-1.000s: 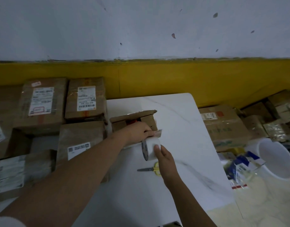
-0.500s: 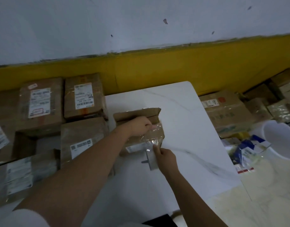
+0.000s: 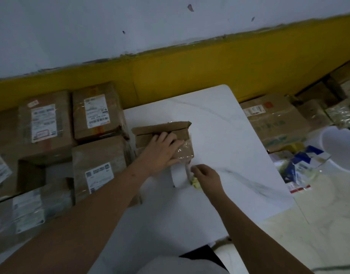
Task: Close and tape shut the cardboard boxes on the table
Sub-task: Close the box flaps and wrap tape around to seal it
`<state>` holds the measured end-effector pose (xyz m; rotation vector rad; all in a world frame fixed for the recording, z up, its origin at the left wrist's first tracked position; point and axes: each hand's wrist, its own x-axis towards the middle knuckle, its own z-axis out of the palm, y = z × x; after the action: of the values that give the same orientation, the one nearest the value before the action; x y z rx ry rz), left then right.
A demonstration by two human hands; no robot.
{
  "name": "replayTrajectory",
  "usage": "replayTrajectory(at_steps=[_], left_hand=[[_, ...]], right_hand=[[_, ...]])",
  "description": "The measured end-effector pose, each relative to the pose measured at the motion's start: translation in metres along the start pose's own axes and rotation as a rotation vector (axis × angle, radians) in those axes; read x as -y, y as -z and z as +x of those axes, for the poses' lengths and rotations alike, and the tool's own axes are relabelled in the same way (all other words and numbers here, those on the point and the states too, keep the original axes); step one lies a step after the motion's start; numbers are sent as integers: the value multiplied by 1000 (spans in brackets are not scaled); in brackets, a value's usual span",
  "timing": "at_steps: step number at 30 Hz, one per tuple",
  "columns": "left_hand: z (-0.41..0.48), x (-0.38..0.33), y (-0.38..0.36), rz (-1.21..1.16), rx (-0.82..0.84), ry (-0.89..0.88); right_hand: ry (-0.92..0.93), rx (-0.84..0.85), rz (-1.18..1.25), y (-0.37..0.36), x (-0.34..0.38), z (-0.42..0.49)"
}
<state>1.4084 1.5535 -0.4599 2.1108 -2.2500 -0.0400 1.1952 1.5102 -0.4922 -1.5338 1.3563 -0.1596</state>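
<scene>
Presses a spread left hand (image 3: 162,151) flat on crinkled clear tape (image 3: 185,150) over a small brown cardboard box (image 3: 182,131), far flap raised, at the middle of a white, grey-veined table (image 3: 219,119). Curls the right hand (image 3: 206,175) over yellow scissors (image 3: 195,183) beside a white tape roll (image 3: 178,176); cannot tell whether gripped. Shows taped brown cartons (image 3: 98,133) stacked left, white barcode labels (image 3: 96,112) too blurred to read, and a round white tub (image 3: 340,147) right.

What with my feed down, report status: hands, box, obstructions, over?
Left hand flat, pressing clear tape onto the cardboard box, rear flap raised. Right hand at yellow scissors beside the tape roll; grip unclear. Nothing blocking the box.
</scene>
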Motion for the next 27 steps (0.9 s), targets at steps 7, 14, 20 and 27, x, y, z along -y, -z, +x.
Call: replayTrajectory(at_steps=[7,14,20,27], left_hand=[[-23,-2,7,7,-189,345],[-46,-41,-9,-897,-286,1203],[-35,-47,1,-1566,-14,1172],[-41,-38,5,-1692,60,1146]], right_hand=[[282,93,-780,5,-54,3],[145,22,-929,4,-45,4],[122,124,-371,39,-35,-24],[211,363,-479,57,21,-25]])
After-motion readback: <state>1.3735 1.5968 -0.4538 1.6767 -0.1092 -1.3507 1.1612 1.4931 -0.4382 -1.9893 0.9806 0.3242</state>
